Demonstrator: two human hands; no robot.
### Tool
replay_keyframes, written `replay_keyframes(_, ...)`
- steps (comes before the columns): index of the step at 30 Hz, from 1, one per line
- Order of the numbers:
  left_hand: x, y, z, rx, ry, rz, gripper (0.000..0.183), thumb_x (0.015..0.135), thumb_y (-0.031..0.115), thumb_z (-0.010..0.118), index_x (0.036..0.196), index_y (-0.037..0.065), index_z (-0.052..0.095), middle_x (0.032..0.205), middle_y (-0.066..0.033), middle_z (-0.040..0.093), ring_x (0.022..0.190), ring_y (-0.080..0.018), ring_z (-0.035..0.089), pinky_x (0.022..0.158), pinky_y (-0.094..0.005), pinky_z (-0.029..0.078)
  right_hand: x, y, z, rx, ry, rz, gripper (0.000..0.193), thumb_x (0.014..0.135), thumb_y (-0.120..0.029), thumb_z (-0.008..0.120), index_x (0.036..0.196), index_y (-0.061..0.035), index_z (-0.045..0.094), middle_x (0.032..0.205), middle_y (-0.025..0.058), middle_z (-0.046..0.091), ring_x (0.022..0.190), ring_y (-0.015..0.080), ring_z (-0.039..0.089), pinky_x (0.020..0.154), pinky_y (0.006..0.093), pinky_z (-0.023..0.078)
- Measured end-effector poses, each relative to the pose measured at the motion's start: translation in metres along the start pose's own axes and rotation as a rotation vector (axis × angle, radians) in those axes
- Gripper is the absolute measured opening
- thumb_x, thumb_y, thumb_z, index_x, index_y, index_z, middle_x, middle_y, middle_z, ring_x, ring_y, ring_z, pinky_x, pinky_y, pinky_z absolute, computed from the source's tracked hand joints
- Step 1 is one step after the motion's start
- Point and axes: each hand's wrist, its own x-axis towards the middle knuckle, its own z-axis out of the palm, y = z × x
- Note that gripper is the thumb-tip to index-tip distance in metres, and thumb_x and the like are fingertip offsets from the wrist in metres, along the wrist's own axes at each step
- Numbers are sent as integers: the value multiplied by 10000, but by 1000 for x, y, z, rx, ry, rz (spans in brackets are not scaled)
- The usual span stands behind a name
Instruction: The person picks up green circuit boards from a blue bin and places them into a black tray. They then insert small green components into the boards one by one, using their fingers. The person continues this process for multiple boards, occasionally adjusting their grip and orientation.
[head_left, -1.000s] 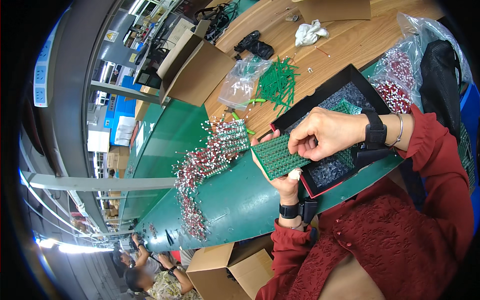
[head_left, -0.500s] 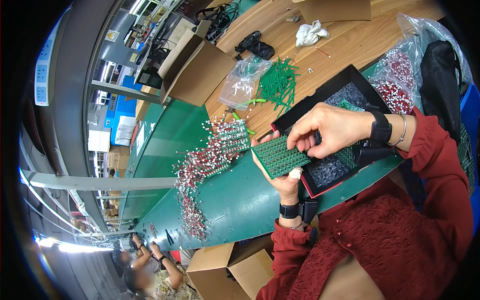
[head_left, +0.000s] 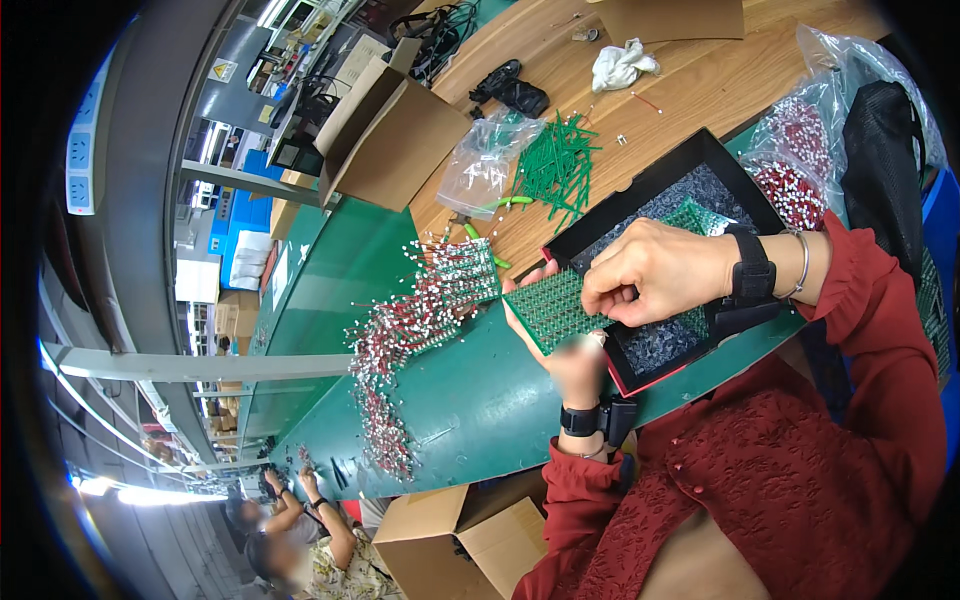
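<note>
One green board [head_left: 548, 312] | left grip [head_left: 572, 372]: holding it | right grip [head_left: 655, 265]: can't tell, partly hiding black box [head_left: 600, 218]

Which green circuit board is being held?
The panel without visible wires, in the left hand; the boards to its left bristle with red wires.

The person wears a dark red textured blouse [head_left: 770, 465], black wrist straps [head_left: 752, 268] and a silver bangle [head_left: 804, 262].

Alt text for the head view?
Left hand holds a green circuit-board panel, right hand curled at its right side, above a black box of small parts. White-tipped red wires lie tangled on the green work surface to the left; green strips lie beyond on a wood-grain tabletop.
</note>
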Motion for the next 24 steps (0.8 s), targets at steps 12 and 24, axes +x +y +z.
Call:
replay_keyframes(12, -1, -3, -1, -18, -29, 1, 1226, 588, 389, 895, 1472, 18, 132, 1321, -158, 409, 1280, -345, 436, 1065, -470, 375, 0, -3, -7, 119, -82, 26, 175, 705, 3, 697, 876, -4, 656, 747, 64, 649, 706, 184, 652, 638, 303, 529)
replay_keyframes(24, -1, -3, -1, 29, -58, 15, 1240, 577, 410, 896, 1471, 15, 134, 1311, -159, 416, 1273, -330, 442, 1052, -461, 393, -1, -1, -14, -1, -132, 80, 147, 706, -15, 680, 850, -31, 657, 680, 41, 644, 594, 146, 635, 562, 264, 513)
